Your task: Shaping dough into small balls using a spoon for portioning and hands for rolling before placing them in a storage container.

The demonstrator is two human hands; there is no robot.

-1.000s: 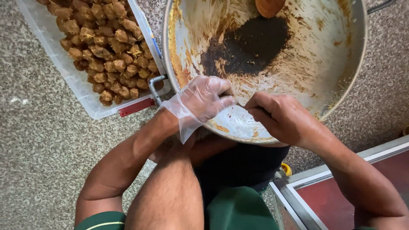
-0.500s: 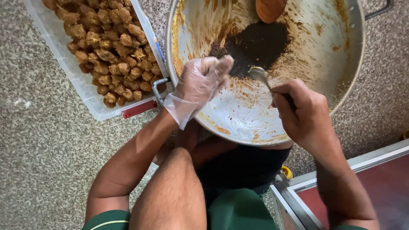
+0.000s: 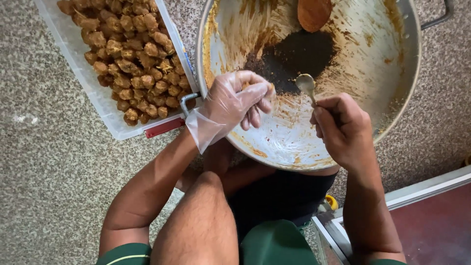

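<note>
A small metal spoon (image 3: 306, 84) stands bowl-up over the inside of a large, wide metal pan (image 3: 402, 78), its handle gripped in the person's bare right hand (image 3: 343, 128), whose fingers are curled tight around it. Just to the left, apart from the spoon, the left hand (image 3: 235, 100) — covered in a thin clear plastic glove — has its fingertips pinched together on a small bit of orange-brown paste (image 3: 269, 88), above the pan's near wall. The pan tilts toward the person, its near rim resting against the lap; its inner surface is smeared with orange-brown streaks, and a dark patch of residue (image 3: 294, 56) sits near the middle. A wooden spoon (image 3: 314, 12) lies at the pan's far side, partly cut off by the frame edge. To the left of the pan, touching its handle side, a clear plastic tray (image 3: 93, 95) holds a heap of small brown, coated balls (image 3: 132, 54). Everything rests on a speckled stone floor (image 3: 44, 167) — the person's bare knee (image 3: 201, 216) shows at the bottom.
</note>
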